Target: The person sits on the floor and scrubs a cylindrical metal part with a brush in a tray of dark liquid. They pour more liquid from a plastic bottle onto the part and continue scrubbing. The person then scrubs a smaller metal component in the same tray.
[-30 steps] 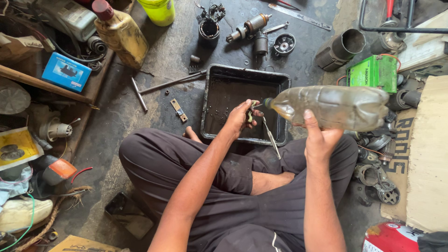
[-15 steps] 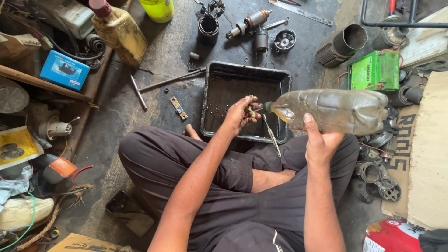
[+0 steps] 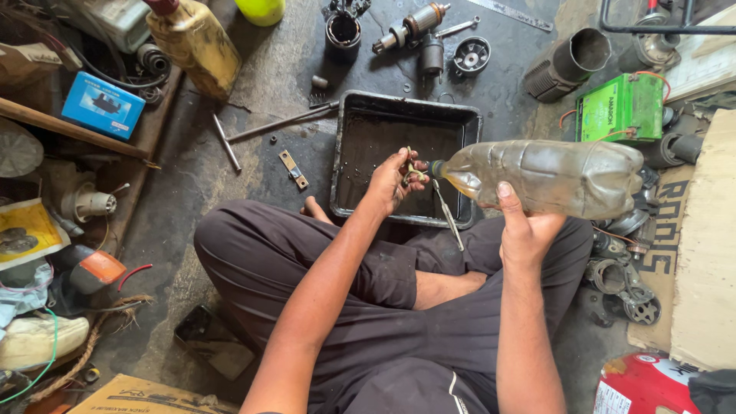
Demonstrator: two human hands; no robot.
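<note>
Down on oily concrete floor (image 3: 230, 199) — right hand (image 3: 529, 230) grips bottle (image 3: 552, 176), left hand (image 3: 395, 180) pinches small part (image 3: 412, 175) (cluttered workshop).

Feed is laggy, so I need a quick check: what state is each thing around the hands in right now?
Clear plastic bottle: tipped sideways, part full of yellowish liquid, mouth over tray.
Black tray: on floor, dirty, open.
Left hand: gripping small metal parts at bottle mouth.
Right hand: holding bottle.
Green battery: upright, wired.

The person is sitting cross-legged with both forearms reaching forward. The left hand (image 3: 395, 180) is curling its fingers closed, palm turned inward, while the right hand (image 3: 521, 230) is gripping from below, thumb pointing up
</note>
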